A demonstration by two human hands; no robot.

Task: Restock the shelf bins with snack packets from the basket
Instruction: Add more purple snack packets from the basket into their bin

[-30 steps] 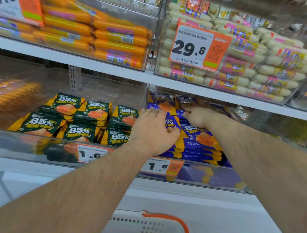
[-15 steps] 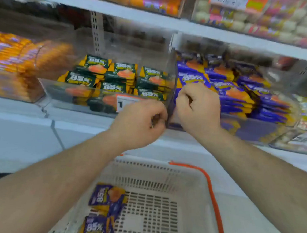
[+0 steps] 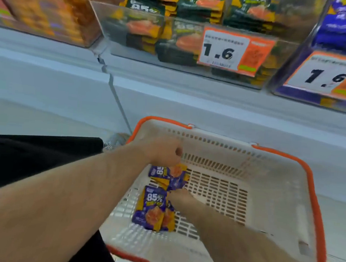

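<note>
- Head view: a white perforated basket (image 3: 267,178) with an orange rim sat low in front of the person, below the shelf edge (image 3: 191,95).
- Both bare forearms reached down into the basket.
- The left hand (image 3: 162,150) was over the far left part of the basket with its fingers curled downward. A purple snack packet (image 3: 171,174) lay directly under it and touched it, but blur hid whether the fingers actually pinched that packet, so I cannot tell its grip.
- The right hand (image 3: 180,197) was down on the basket floor, just beside the packets. Its fingers were hidden and smeared by motion; whether it gripped anything could not be told.
- A second purple packet (image 3: 152,208), printed "85%" with an orange picture, lay flat on the basket floor nearer the person, between the two forearms, with at least one more packet tucked partly beneath its right edge.
- The rest of the basket floor showed only its slotted grid.
- Above, on the shelf, a clear bin (image 3: 135,15) held stacked green-and-yellow packets (image 3: 197,7) and carried a price tag (image 3: 235,51) reading "1.6".
- To its right, a second bin (image 3: 317,100) held purple packets (image 3: 343,30) and bore another "1.6" tag (image 3: 327,76).
- To the left, a bin of orange goods (image 3: 43,13) stood, too blurred to read.
- Dark clothing (image 3: 32,162) showed at the left edge, under the left forearm.
</note>
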